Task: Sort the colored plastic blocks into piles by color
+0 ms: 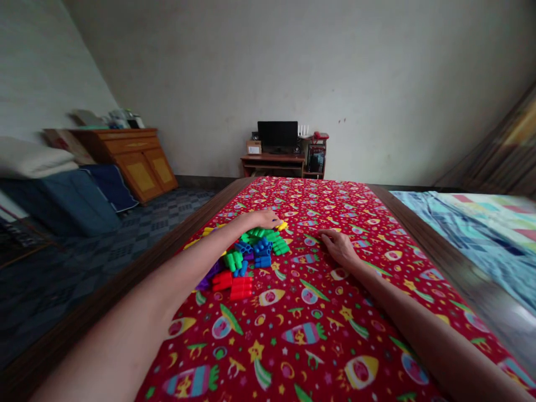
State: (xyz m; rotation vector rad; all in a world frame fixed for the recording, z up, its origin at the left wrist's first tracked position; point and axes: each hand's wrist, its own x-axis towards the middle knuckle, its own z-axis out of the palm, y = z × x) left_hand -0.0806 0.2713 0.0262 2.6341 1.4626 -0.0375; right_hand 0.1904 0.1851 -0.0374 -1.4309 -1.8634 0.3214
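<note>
A heap of plastic building blocks [245, 259] in green, blue, red, purple and yellow lies on the red patterned cloth [310, 312] that covers the table. My left hand [264, 218] reaches over the far side of the heap, fingers curled onto the blocks near a yellow block [282, 226]; whether it grips one is hidden. My right hand [340, 245] rests on the cloth to the right of the heap, fingers bent, with nothing in it that I can see.
The table's dark wooden edge [125, 285] runs along both sides. A bed with a checked cover [481, 229] stands on the right. A wooden cabinet [134, 162] is at the left wall and a desk with a monitor [277, 137] at the far wall.
</note>
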